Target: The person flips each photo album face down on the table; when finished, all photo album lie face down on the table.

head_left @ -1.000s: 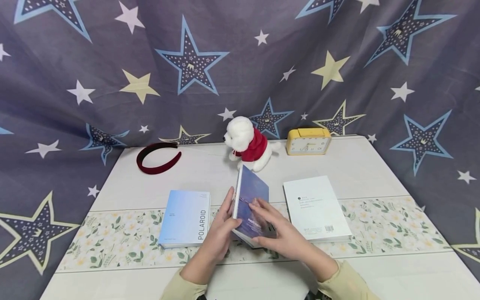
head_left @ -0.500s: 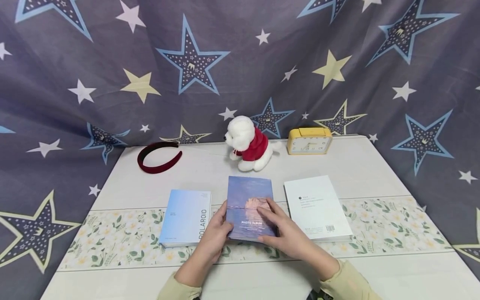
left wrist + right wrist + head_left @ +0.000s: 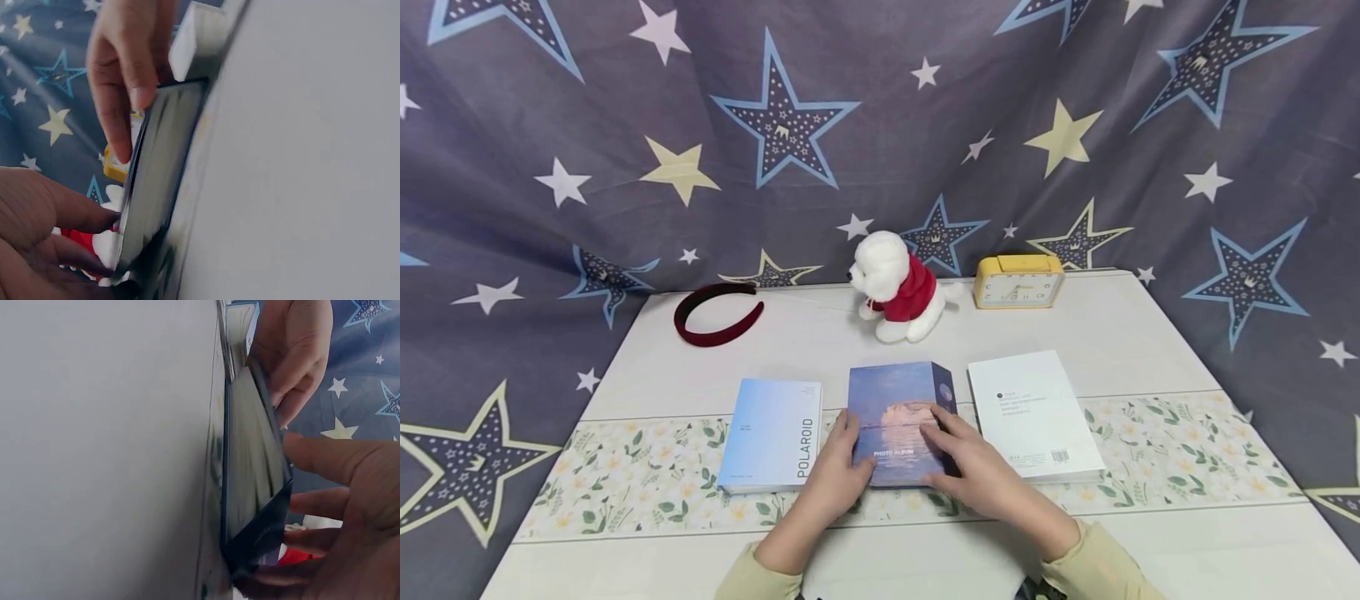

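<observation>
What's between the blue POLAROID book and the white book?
In the head view, a photo album is between them, with the left hand at its left edge and the right hand at its right.

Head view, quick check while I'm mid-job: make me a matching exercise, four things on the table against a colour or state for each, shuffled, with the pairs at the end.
Things:
1. Photo album
2. Clock
3. Headband
4. POLAROID book

Colour or state:
A. Pale blue cover
B. Dark red
C. Touched by the left hand and the right hand
D. Yellow case

Pairs: 1-C, 2-D, 3-B, 4-A
</observation>
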Motion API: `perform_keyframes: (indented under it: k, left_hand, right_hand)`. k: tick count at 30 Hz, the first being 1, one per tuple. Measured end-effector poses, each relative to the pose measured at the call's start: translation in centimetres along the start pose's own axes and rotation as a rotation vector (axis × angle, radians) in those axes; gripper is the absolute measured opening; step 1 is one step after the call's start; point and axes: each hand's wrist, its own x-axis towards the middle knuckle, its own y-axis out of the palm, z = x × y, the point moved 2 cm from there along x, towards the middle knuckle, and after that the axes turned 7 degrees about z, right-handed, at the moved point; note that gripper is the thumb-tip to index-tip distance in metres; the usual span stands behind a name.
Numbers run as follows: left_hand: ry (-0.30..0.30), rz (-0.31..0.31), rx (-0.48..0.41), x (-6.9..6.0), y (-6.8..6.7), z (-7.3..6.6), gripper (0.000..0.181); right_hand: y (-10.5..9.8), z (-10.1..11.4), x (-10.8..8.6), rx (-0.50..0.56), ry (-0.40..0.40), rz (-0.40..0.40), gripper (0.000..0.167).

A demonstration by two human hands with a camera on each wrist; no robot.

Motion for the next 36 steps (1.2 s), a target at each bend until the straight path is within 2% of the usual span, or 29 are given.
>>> perform_keyframes:
  k: [2,4,8,11,13,15,20,23,25,29,33,36]
  left_hand:
    - [0.014,-0.002,0.12,-0.1,-0.1,-0.1,0.063]
    - [0.025,-0.002,0.197,-0.2,-0.2,-0.2,0.058]
    - [0.045,-0.044,0.265,-0.5,-1.4,-0.5,0.055]
    - [0.037,-0.102,0.303,-0.8,-2.9,-0.4,0.056]
    - [0.015,-0.15,0.344,-0.9,-4.1,0.1,0.058]
    - [-0.018,-0.196,0.405,-1.0,-5.2,0.8,0.06]
    - [-0.112,-0.301,0.517,-1.3,-7.5,2.8,0.065]
    - [-0.157,-0.334,0.479,-1.7,-8.3,3.8,0.068]
    - [-0.19,-0.327,0.434,-1.9,-8.7,4.5,0.07]
    - [-0.251,-0.276,0.353,-2.3,-9.2,5.2,0.073]
    - [-0.293,-0.225,0.272,-2.4,-9.8,5.0,0.073]
    - [-0.321,-0.198,0.222,-2.5,-10.1,4.8,0.073]
  right_hand:
    - [0.1,0.4,0.2,-0.038,-0.008,-0.012,0.064]
    - [0.0,1.0,0.5,-0.061,-0.021,-0.026,0.06]
    - [0.1,2.5,1.5,-0.075,-0.059,-0.03,0.057]
    - [0.5,3.6,2.4,-0.048,-0.088,0.014,0.059]
    - [1.1,4.3,3.1,0.011,-0.105,0.061,0.062]
    - [1.8,4.9,3.9,0.13,-0.12,0.12,0.063]
    - [4.4,6.2,5.7,0.547,-0.121,0.291,0.07]
    - [5.8,6.8,6.5,0.73,-0.096,0.374,0.075]
    - [6.5,7.2,6.8,0.839,-0.051,0.405,0.076]
    - [7.2,8.0,7.1,1.073,0.064,0.393,0.076]
    - [7.6,8.7,7.6,1.366,0.129,0.279,0.071]
    - [7.7,8.9,7.7,1.485,0.139,0.185,0.067]
